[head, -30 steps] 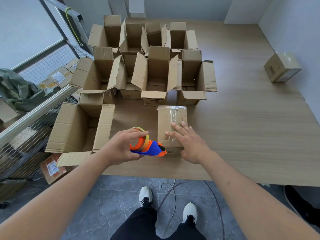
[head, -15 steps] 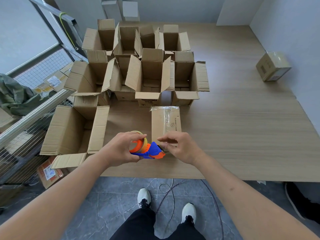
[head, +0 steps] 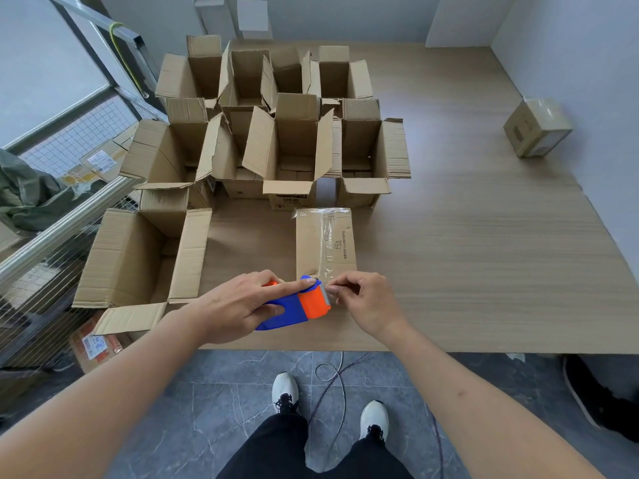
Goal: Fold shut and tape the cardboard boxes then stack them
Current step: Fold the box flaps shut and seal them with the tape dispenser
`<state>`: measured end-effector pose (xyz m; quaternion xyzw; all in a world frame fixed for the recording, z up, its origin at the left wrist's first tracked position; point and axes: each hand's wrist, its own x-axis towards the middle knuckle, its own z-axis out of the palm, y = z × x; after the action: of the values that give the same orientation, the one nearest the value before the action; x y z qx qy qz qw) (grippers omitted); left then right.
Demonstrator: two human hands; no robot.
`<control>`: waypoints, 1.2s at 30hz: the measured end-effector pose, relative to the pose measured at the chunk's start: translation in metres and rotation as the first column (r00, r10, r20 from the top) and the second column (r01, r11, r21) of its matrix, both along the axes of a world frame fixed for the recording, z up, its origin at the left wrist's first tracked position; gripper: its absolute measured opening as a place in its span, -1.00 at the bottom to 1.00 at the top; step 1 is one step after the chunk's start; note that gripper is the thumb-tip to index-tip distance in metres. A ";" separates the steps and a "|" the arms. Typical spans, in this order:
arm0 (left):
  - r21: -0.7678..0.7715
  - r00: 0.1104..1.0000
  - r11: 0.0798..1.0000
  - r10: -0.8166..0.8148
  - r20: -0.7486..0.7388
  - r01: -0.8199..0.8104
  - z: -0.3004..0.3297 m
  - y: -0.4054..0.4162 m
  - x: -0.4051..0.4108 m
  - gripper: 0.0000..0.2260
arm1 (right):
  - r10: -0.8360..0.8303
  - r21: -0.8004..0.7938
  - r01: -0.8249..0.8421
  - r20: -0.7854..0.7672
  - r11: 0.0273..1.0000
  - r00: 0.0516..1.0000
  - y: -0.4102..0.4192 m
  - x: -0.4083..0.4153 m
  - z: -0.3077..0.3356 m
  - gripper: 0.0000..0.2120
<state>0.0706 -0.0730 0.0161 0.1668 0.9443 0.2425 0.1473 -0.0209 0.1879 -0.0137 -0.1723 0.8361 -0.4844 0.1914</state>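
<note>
2 hands are working at a taped box [head: 325,242] bearing unreadable print, the left hand [head: 238,305] gripping a tape dispenser [head: 297,305], the right hand [head: 363,302] pinching its tape end.

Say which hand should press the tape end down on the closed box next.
Probably right. The right hand pinches at the dispenser's blade, at the closed box's near edge. The left hand grips the dispenser, so it isn't free.

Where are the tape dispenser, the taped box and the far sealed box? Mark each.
tape dispenser [head: 313,302], head view, orange front
taped box [head: 311,243], head view, left top flap
far sealed box [head: 536,127], head view, top face
</note>
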 end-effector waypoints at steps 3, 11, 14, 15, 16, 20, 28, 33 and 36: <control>-0.051 0.999 0.999 0.013 0.038 -0.011 -0.001 -0.018 0.004 -0.40 | -0.139 0.033 0.138 0.038 0.990 0.990 0.020 -0.010 -0.003 -0.89; -0.013 0.969 0.992 0.127 0.212 -0.128 -0.014 -0.032 0.004 -0.44 | -0.239 0.146 0.231 0.039 0.962 0.970 0.042 -0.017 -0.016 -0.85; -0.035 0.957 0.987 0.162 0.239 -0.159 -0.019 -0.034 -0.002 -0.45 | -0.273 0.143 0.263 0.059 0.954 0.960 0.036 -0.017 -0.022 -0.88; -0.040 0.952 0.985 0.174 0.251 -0.170 -0.020 -0.035 -0.004 -0.46 | -0.283 0.139 0.272 0.068 0.952 0.957 0.033 -0.017 -0.024 -0.89; -0.042 0.947 0.983 0.185 0.262 -0.180 -0.021 -0.036 -0.006 -0.46 | -0.291 0.136 0.280 0.072 0.950 0.954 0.030 -0.018 -0.025 -0.90; -0.053 0.941 0.978 0.210 0.265 -0.203 -0.021 -0.038 -0.012 -0.47 | -0.322 0.132 0.311 0.070 0.941 0.944 0.027 -0.022 -0.034 -0.94; -0.081 0.927 0.978 0.210 0.312 -0.194 -0.019 -0.030 -0.030 -0.47 | -0.382 0.135 0.367 0.109 0.920 0.918 0.028 -0.028 -0.049 -0.94; -0.074 0.910 0.978 0.209 0.357 -0.195 -0.016 -0.027 -0.041 -0.47 | -0.236 0.269 0.190 0.150 0.944 0.960 0.033 -0.035 -0.046 -0.42; -0.065 0.899 0.977 0.211 0.385 -0.201 -0.016 -0.024 -0.044 -0.47 | 0.005 0.387 0.106 -0.275 0.916 0.961 0.023 -0.033 -0.044 -0.49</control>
<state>0.0264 -0.0968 0.0003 0.0128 0.9112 0.2741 0.3074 -0.0537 0.2109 -0.0579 -0.1721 0.9395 -0.2810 0.0939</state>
